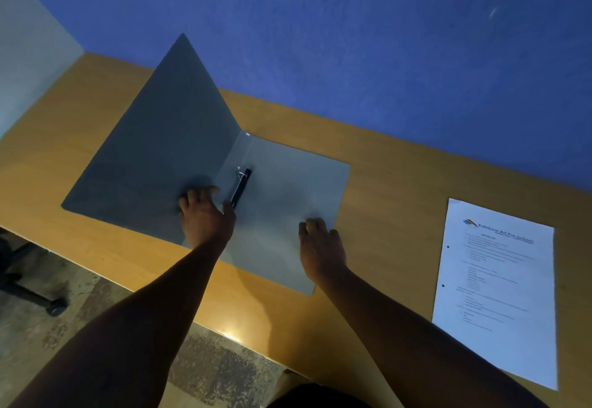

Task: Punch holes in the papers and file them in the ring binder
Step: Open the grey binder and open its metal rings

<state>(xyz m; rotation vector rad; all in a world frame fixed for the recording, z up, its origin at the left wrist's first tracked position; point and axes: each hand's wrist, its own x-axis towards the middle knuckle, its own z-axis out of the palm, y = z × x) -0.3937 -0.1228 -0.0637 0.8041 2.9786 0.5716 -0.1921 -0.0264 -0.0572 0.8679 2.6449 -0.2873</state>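
Observation:
A grey ring binder (282, 183) lies open on the wooden desk (400, 190), its left cover (160, 145) raised at an angle. The dark ring mechanism (241, 187) runs along the spine. My left hand (205, 215) rests on the binder beside the near end of the mechanism, fingers spread. My right hand (320, 244) presses flat on the right inner cover near its front edge. A printed white paper (496, 286) with two punched holes on its left edge lies on the desk to the right, apart from both hands.
A blue wall (352, 39) stands behind the desk and a pale panel (28, 55) at the left. The base of an office chair (28, 282) sits on the floor at the lower left. No hole punch is in view.

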